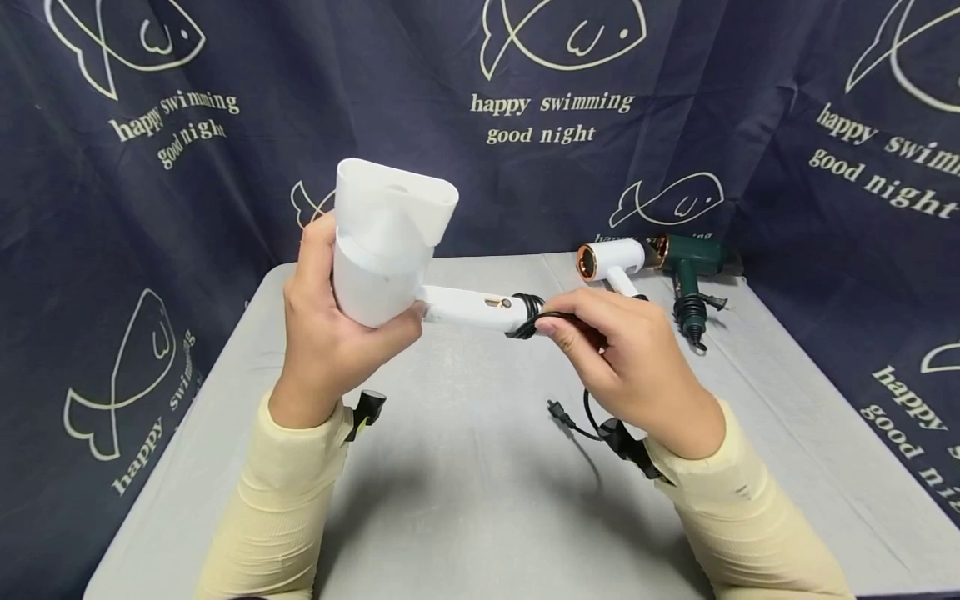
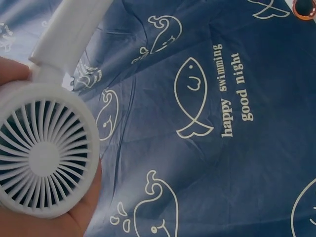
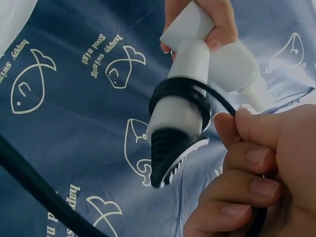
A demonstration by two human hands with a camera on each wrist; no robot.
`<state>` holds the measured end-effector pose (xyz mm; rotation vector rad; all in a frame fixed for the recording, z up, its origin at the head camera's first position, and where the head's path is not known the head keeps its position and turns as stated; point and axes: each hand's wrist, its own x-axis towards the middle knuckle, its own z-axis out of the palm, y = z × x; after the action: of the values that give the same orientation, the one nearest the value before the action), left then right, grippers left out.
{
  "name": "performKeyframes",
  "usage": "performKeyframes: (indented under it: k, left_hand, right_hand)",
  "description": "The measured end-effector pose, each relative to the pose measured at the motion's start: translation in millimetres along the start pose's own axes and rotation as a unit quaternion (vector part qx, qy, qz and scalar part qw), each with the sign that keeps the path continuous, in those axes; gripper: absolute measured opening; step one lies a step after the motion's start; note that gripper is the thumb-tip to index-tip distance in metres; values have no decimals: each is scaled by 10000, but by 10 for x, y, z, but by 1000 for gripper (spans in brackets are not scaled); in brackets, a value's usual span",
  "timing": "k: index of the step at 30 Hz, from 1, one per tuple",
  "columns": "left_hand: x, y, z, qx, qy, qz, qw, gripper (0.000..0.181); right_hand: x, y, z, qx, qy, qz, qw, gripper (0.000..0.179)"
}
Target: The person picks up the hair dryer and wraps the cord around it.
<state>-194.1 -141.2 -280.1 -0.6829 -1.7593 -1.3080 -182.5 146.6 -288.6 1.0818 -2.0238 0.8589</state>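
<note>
A white hair dryer [image 1: 375, 271] is held up over the table, its flat nozzle [image 1: 397, 196] pointing upward. My left hand [image 1: 326, 333] grips it round the barrel, thumb near where the handle [image 1: 465, 308] joins. The left wrist view shows its round slatted intake grille [image 2: 44, 159]. A black cord [image 3: 173, 91] is wound in several loops round the handle's end. Between thumb and forefinger, my right hand [image 1: 637, 358] pinches this cord just off the loops, its other fingers curled. Below that hand hangs the cord's plug [image 1: 558, 412].
At the table's back right lie a white hair dryer [image 1: 611, 260] with a copper-coloured ring and a dark green hair dryer [image 1: 693, 254] with its cord wrapped. Navy curtains [image 1: 420, 92] with fish prints surround the grey table [image 1: 450, 483] at the back and sides.
</note>
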Motion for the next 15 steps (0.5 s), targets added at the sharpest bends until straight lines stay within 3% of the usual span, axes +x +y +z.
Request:
performKeyframes:
  k: [8, 15]
  left_hand:
    - [14, 42, -1, -330, -195, 374, 9986, 77]
    - [15, 42, -36, -827, -337, 171, 9959, 79]
  right_hand:
    - [18, 12, -40, 346, 54, 107, 9993, 15]
    - [33, -21, -73, 655, -42, 296, 9974, 19]
